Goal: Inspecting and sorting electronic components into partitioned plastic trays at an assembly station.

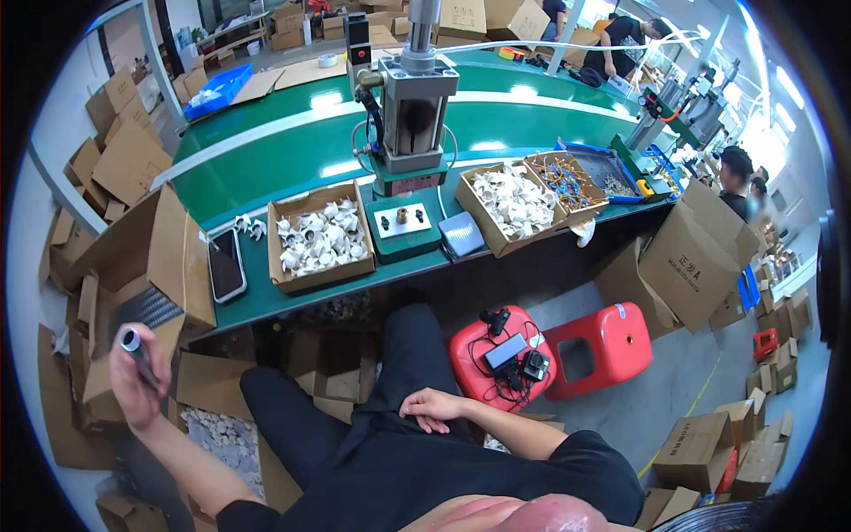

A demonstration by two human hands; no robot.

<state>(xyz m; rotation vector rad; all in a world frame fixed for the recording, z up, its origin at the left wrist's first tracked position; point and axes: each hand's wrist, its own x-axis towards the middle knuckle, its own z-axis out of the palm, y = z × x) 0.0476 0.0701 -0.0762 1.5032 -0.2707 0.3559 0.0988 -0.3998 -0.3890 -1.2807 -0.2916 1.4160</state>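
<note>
At the left, my left hand (140, 387) is closed round a short grey metal tube (133, 344) with a round, shiny end that points up. It is raised in front of an open cardboard box (168, 253) with rows of grey parts inside. My right hand (433, 410) lies loosely on my lap, fingers apart, with nothing visible in it. On the green bench in front, a box of white plastic parts (324, 235) stands left of a press (412, 120), whose metal fixture plate (403, 220) is at the front.
A phone (227, 264) and a grey foot-pedal-like box (461, 235) lie on the bench. Further right stand another box of white parts (514, 202) and a box of wires (567, 183). Red stools (612, 350) with devices, and cardboard boxes (696, 253), flank me. Other people work beyond.
</note>
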